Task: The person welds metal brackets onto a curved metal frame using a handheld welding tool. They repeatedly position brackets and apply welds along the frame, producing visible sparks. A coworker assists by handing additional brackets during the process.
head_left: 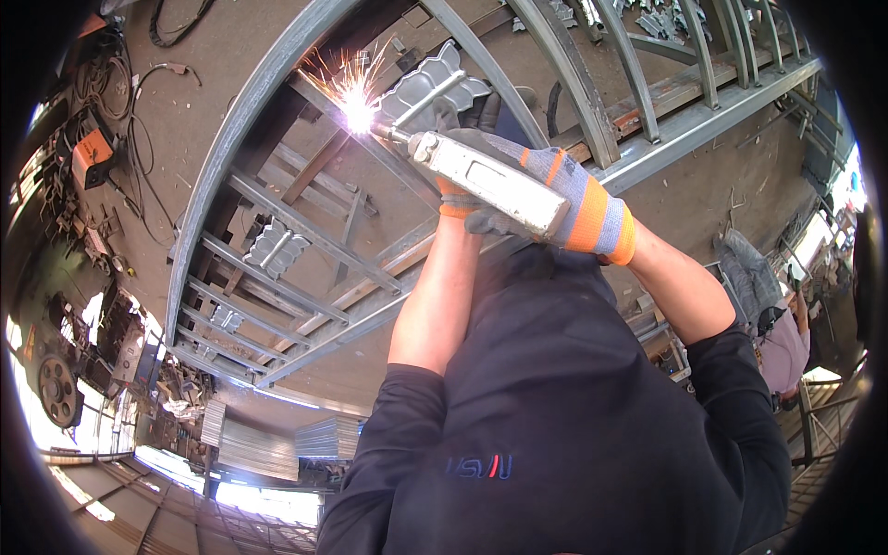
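- Welding appears to be in hand: bright sparks (357, 116) burst at the tip of the white tool (532, 200), upper centre of the frame, beside a slanting bar of the curved metal frame (196, 205).
- The right hand (583, 196), in a grey and orange glove, has its fingers wrapped around the tool's body.
- The left hand (453, 202) lies under the tool, mostly hidden; how far its fingers are open, and what they have hold of, cannot be told.
- One silver ornament (427, 81) sits just right of the sparks.
- Left of centre, a second ornament (276, 248) and a smaller one (227, 319) lie between bars, seemingly already placed.
- The outline and crossbars look assembled; the spot under the sparks seems unfinished, and whether other joints need welding cannot be told.
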